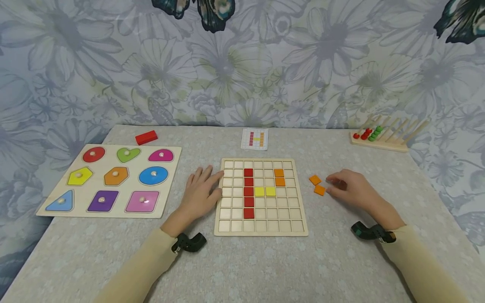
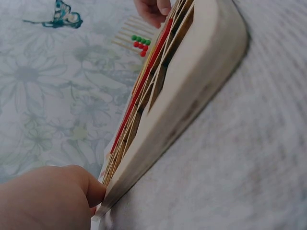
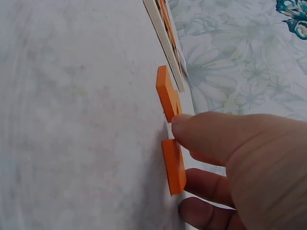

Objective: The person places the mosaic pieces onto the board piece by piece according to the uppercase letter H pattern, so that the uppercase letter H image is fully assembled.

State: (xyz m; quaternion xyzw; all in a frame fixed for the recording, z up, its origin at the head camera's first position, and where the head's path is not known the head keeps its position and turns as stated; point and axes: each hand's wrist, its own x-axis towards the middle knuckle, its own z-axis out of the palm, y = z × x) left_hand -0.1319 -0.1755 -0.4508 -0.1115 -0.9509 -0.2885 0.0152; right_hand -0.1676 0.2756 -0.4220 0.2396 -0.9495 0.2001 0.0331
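R grip (image 1: 354, 189), 2 orange tiles (image 1: 319, 190) just L, on tbl (image 1: 273, 269)

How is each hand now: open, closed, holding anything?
Left hand: open, touching the wooden grid board.
Right hand: by an orange square tile; grip cannot be told.

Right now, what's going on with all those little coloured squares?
A person is working at a pale wooden grid board. The left hand rests against its left edge. The right hand is beside loose orange square tiles; whether it grips one is unclear. The board holds five red square tiles in a column, two yellow ones and two orange ones. Behind lies a white printed card.
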